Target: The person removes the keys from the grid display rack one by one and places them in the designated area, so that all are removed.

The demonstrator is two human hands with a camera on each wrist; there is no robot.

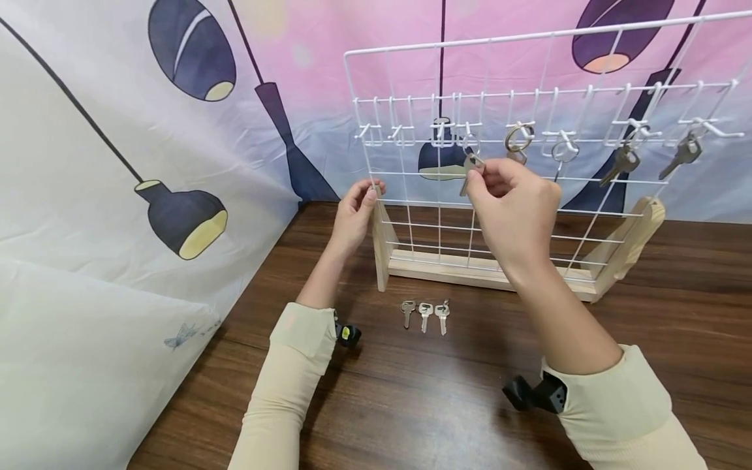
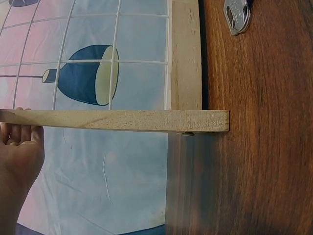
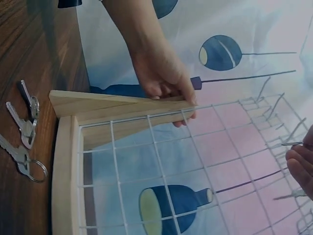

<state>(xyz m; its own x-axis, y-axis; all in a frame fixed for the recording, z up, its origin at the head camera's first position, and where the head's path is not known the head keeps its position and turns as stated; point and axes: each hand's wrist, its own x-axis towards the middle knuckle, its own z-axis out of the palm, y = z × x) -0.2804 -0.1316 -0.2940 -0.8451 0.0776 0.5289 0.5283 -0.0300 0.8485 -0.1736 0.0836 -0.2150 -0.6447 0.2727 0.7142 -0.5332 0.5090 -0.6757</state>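
Observation:
My right hand (image 1: 517, 212) pinches a metal key (image 1: 472, 164) between thumb and fingers, in front of the white wire grid rack (image 1: 439, 228). The key's ring (image 1: 471, 143) is at one of the hooks; whether it hangs fully on it I cannot tell. In the right wrist view the right hand (image 3: 301, 166) shows only at the edge. My left hand (image 1: 352, 212) grips the upper end of the rack's left wooden side post (image 1: 380, 254), fingers behind it in the left wrist view. Further right, several keys hang from hooks, among them a dark-headed key (image 1: 623, 160).
Three loose keys (image 1: 425, 316) lie on the dark wooden table (image 1: 411, 398) before the rack's wooden base bar (image 1: 446, 268). Bare white hooks (image 1: 402, 134) are at the rack's left. A printed cloth (image 1: 106, 215) hangs behind and at the left.

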